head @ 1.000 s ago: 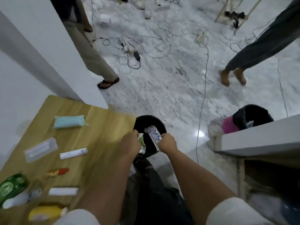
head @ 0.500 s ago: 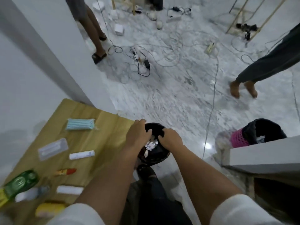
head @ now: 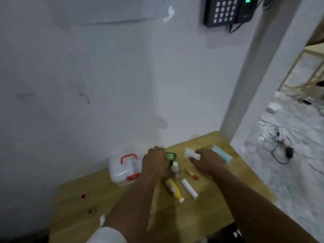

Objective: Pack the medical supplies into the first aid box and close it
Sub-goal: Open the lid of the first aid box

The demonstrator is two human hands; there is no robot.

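A white first aid box (head: 121, 171) with a red handle and red latch stands shut at the back of the wooden table (head: 206, 216), against the wall. My left hand (head: 154, 163) rests just right of it and covers the left part of a green packet (head: 171, 156); its grip is hidden. My right hand (head: 208, 161) is spread over the table, fingertips at a clear flat packet (head: 191, 153), beside a blue mask pack (head: 223, 155). Between my arms lie a small white bottle (head: 175, 166), a yellow tube (head: 173, 189), a white tube (head: 189, 188) and a red-orange item (head: 192, 174).
Two small red-brown round marks or caps (head: 83, 196) sit on the table's left part. The white wall (head: 105, 85) runs close behind the table, with a keypad (head: 226, 9) high up. Right of a white pillar (head: 245, 85), cables (head: 280, 137) lie on the marble floor.
My view swung left from the black bin on the floor to the table. Both hands left the bin, let go of the wrappers, and now reach over the supplies.
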